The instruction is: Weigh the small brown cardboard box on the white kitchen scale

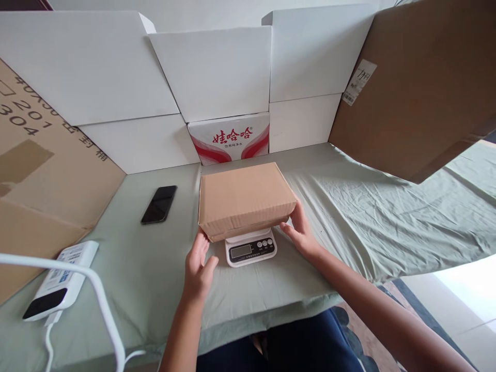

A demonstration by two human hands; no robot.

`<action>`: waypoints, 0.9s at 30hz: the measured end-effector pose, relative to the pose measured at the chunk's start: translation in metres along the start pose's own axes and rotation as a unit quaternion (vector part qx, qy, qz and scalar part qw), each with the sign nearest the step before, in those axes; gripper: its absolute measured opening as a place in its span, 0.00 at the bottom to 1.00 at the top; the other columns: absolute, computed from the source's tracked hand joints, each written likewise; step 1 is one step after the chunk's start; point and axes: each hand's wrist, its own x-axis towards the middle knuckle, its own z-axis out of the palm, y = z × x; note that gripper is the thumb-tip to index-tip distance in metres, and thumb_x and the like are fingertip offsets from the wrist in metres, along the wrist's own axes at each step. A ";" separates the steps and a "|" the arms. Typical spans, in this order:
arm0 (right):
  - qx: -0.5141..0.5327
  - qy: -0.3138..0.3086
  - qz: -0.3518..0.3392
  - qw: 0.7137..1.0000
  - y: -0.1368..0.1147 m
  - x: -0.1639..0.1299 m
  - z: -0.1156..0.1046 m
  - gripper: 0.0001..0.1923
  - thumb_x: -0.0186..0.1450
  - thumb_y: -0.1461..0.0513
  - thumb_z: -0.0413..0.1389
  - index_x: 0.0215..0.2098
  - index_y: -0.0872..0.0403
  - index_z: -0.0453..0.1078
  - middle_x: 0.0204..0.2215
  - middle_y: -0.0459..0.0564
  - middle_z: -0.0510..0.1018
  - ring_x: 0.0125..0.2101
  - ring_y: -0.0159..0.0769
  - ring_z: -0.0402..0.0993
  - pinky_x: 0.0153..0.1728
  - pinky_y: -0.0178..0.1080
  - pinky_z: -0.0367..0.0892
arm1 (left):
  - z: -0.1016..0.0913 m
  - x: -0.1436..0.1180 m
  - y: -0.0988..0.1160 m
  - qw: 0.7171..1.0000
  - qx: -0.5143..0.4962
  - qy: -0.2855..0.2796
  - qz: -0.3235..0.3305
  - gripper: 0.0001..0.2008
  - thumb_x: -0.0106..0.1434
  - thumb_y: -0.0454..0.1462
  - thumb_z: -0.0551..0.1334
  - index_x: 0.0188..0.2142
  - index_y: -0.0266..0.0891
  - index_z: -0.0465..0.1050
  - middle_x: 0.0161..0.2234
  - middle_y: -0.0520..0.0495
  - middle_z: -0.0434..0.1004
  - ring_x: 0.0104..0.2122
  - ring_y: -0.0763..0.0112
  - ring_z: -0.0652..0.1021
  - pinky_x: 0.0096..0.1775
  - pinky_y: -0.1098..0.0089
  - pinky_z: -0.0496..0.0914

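- The closed brown cardboard box (245,199) lay on top of the small white digital kitchen scale (251,247), near the middle of the table. The box was much wider than the scale, so it hung over on every side and only the front strip with the display and the 3 round buttons showed.
- The right hand (300,231) was open, with its fingers touching the right front corner of the box. It steadied the box but did not close around it.
- The left hand (197,266) was also open, with the palm turned inward and the fingertips at the left front corner of the box. I could not tell if they really touched it. This hand held nothing.
- In my judgement, the box could tip or slide off, because the scale under it was so small. A push from 1 hand alone would cause this. Any hand resting on the box would also spoil the reading.
- The table was covered with a pale green cloth (349,206), which was wrinkled on the right side.
- A black phone (159,204) lay flat to the left of the box, well apart from it.
- A white power bank (60,281) with a white cable (98,297) lay at the front left.
- Behind the box stood a red and white carton (229,138), between white boxes (211,72).
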 end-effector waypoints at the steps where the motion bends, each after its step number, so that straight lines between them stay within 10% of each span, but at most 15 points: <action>1: 0.000 0.003 -0.003 1.000 0.001 0.000 0.000 0.42 0.69 0.42 0.58 0.75 0.35 0.47 0.77 0.47 0.49 0.76 0.54 0.45 0.73 0.61 0.52 | -0.001 0.000 0.000 1.000 0.001 0.003 0.000 0.42 0.58 0.31 0.62 0.72 0.39 0.60 0.68 0.37 0.69 0.69 0.46 0.67 0.71 0.47 0.57; 19: -0.015 0.036 -0.022 0.999 0.002 -0.001 -0.001 0.43 0.70 0.43 0.57 0.76 0.34 0.41 0.76 0.49 0.53 0.74 0.54 0.53 0.71 0.63 0.57 | -0.004 -0.001 -0.007 0.999 0.024 0.001 0.030 0.39 0.60 0.33 0.63 0.71 0.38 0.63 0.68 0.35 0.68 0.70 0.45 0.66 0.69 0.45 0.59; 27: 0.008 0.021 -0.069 0.997 -0.027 0.038 -0.001 0.44 0.69 0.42 0.58 0.76 0.35 0.42 0.75 0.50 0.56 0.73 0.52 0.56 0.72 0.60 0.57 | -0.003 0.043 0.029 0.997 -0.008 0.016 0.078 0.39 0.56 0.32 0.63 0.69 0.41 0.65 0.66 0.36 0.71 0.69 0.45 0.68 0.69 0.44 0.59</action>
